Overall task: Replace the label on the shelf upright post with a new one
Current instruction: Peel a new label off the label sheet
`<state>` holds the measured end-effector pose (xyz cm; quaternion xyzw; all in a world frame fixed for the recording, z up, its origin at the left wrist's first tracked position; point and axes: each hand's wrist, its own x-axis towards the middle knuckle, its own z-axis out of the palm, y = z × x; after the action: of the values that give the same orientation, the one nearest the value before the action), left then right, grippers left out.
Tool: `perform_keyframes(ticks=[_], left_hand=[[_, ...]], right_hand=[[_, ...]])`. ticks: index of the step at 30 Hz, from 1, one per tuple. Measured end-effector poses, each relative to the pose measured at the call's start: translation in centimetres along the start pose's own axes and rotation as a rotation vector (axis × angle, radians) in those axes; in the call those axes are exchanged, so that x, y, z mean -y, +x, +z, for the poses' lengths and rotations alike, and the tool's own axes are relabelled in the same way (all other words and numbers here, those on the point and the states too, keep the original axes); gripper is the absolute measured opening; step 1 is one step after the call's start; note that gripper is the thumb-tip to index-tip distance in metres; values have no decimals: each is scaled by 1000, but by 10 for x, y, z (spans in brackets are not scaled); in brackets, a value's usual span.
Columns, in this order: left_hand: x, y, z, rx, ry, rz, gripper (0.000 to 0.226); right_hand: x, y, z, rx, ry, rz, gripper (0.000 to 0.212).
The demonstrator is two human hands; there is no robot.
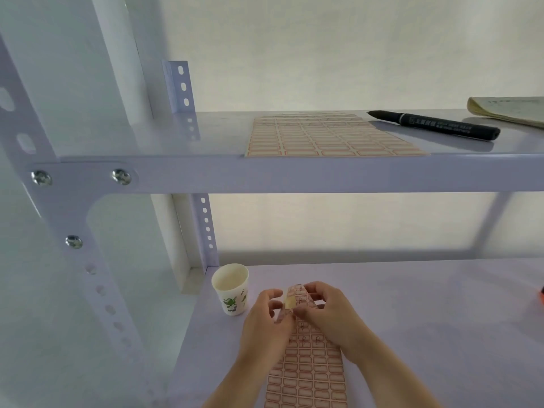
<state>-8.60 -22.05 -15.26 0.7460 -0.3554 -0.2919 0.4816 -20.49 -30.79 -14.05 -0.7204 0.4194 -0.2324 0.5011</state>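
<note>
A sheet of red-bordered labels (pixel 309 375) lies on the lower shelf, its far end curled up between both hands. My left hand (pixel 265 322) pinches the curled left corner, and my right hand (pixel 326 310) grips the sheet's top edge with its fingertips at one label. Some labels near the top carry handwritten marks. The white perforated upright post (pixel 97 278) stands at the left, apart from both hands; I see no label on it. A second label sheet (pixel 329 136) lies flat on the upper shelf.
A black marker (pixel 435 125) and a notepad (pixel 509 111) lie on the upper shelf at the right. A paper cup (pixel 231 290) with a green print stands just left of my left hand. An orange object (pixel 541 295) shows at the right edge.
</note>
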Motion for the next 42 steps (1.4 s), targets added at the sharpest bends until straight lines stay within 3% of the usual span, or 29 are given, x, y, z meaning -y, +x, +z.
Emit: perform_keyframes(ticks=[4, 8, 13, 17, 21, 30, 42], left_hand=[[-6, 1, -8, 11, -240, -67, 40], [-22, -5, -23, 112, -559, -113, 19], [-45, -17, -31, 99, -633, -22, 16], [-55, -24, -33, 95, -613, 49, 19], [-59, -30, -32, 134, -619, 96, 24], [-56, -31, -29, 131, -706, 139, 27], [-49, -27, -23, 93, -638, 143, 23]], right_hand=[[12, -15, -11, 64, 200, -3, 25], [25, -25, -17, 27, 174, -52, 29], [36, -32, -12, -345, -312, -255, 54], [49, -42, -3, -546, -407, -450, 33], [60, -49, 6, -533, -288, -472, 10], [65, -60, 18, -555, -280, -421, 2], [65, -62, 15, -516, -116, -326, 15]])
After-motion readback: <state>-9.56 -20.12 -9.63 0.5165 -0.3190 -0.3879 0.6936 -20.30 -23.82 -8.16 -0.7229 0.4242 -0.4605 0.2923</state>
